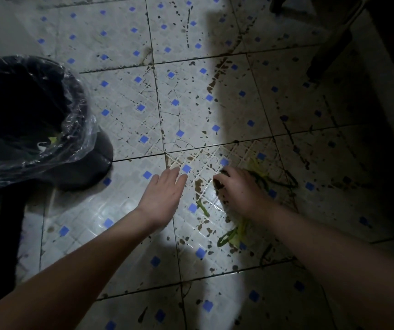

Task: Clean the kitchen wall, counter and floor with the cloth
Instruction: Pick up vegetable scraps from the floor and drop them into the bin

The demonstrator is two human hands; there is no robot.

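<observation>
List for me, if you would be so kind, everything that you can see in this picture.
Floor tiles: many, white with small blue squares and brown dirt spots, across the whole view.
Bin: one, dark, lined with a plastic bag, on the floor at left.
Vegetable scraps: several, green and yellowish, on the tiles around the right hand.
Furniture leg: one, dark, upper right in shadow.
Dark strip: one, black, on the floor at lower left; what it is cannot be told.
Left hand: one, fingers straight, palm down over the tiles, holding nothing.
Right hand: one, fingers curled down among the scraps; whether it grips any cannot be told.
</observation>
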